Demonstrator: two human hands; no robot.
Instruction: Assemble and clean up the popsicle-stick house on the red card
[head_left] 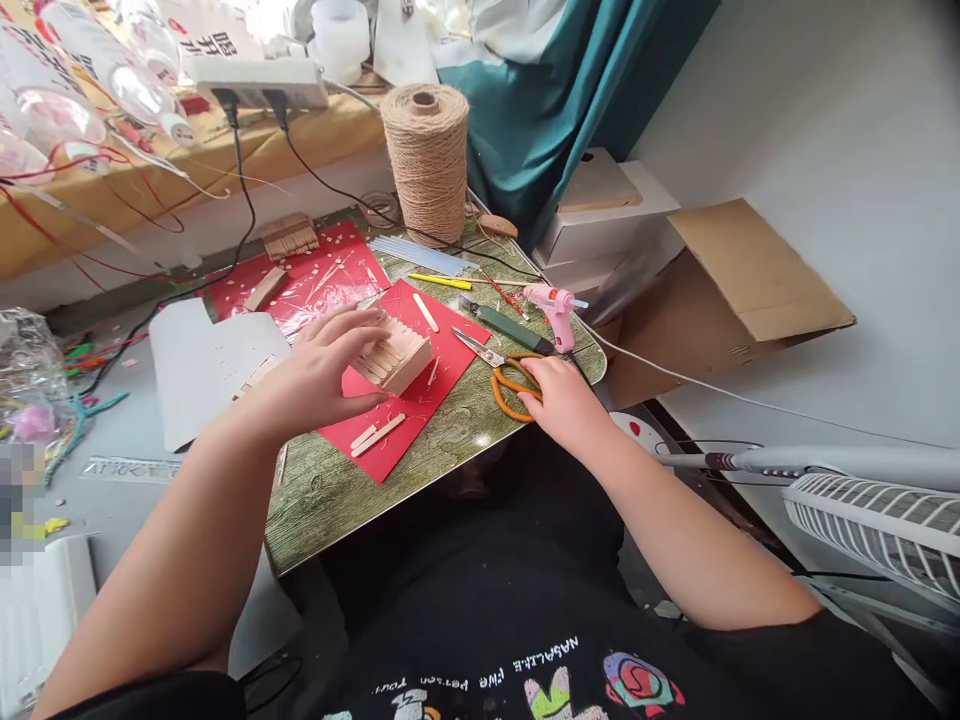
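Note:
On a red sheet (457, 370) sits a small box of wooden craft sticks (397, 352). My left hand (330, 365) spans its left side, fingers over the back edge and thumb by the near corner. A pair of scissors (512, 384) with orange handles lies on the table, blades toward the box. The fingers of my right hand (561, 392) are curled at the right handle loop. Loose craft sticks (379, 436) lie in front of the box, and another stick (426, 312) is behind it. Beside the scissors rests a green-handled cutter (510, 326).
A pink glue gun (556, 312) stands at the table's right, its cord trailing away. Behind are glue sticks (424, 255), a yellow pen (442, 281) and a twine spool (425, 165). A power strip (259, 82) sits on the ledge. A cardboard box (750, 280) and a fan (885, 515) are at right.

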